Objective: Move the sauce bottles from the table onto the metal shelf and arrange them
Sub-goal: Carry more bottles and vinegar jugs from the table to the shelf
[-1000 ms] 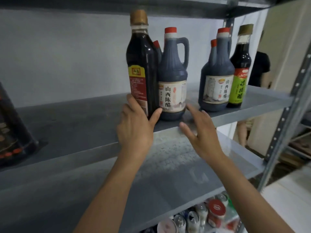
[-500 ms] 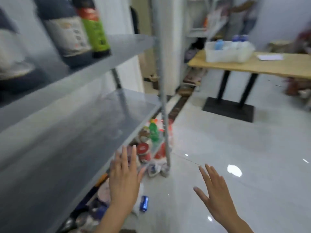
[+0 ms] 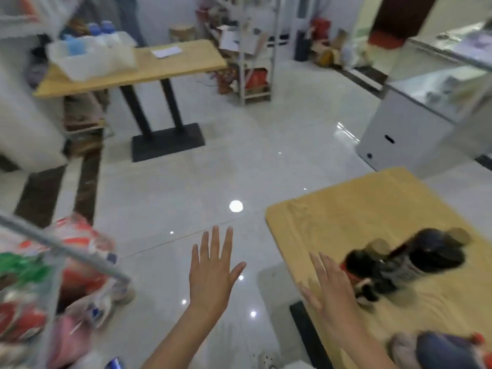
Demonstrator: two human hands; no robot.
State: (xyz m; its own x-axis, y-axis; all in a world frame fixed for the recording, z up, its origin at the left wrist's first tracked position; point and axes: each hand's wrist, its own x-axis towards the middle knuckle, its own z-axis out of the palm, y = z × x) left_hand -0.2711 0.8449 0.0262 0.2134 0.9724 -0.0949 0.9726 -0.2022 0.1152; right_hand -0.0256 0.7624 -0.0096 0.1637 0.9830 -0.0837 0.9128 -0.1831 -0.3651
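Note:
Dark sauce bottles [image 3: 404, 265] stand blurred in a small group on the wooden table [image 3: 359, 209] at the lower right. Another blue-grey bottle [image 3: 447, 350] shows at the bottom right corner. My right hand [image 3: 330, 288] is over the table's left edge, fingers spread, just left of the bottles and holding nothing. My left hand [image 3: 213, 270] hangs flat and spread over the tiled floor, empty. A corner of the metal shelf [image 3: 61, 249] shows at the lower left.
Plastic bags of packaged goods [image 3: 40, 288] sit under the shelf corner. A second wooden table [image 3: 170, 65] with a white bin [image 3: 90, 57] stands far left. A white freezer cabinet [image 3: 415, 129] is at the right, and a small rack [image 3: 253, 62] at the back.
My view has swung right, away from the shelf with its bottles toward the table. Both hands let go of the shelf area and moved with me, the right one reaching the table's bottles.

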